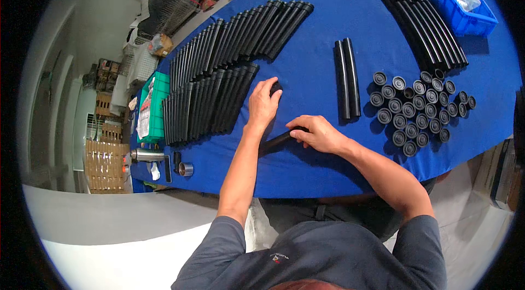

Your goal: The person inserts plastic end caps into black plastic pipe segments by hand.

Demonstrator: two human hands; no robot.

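Left of my left hand (263, 105): rows of black tubes (210, 55). That hand pinches a small black piece (275, 89) (mostly hidden by fingers). My right hand (321, 133) grasps a slanting black tube (276, 142). Beyond it, two loose tubes (351, 79); farther right, round black caps (431, 110) on the worktop (306, 60).

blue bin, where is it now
The blue bin is at the head view's upper right, just right of a group of black tubes.
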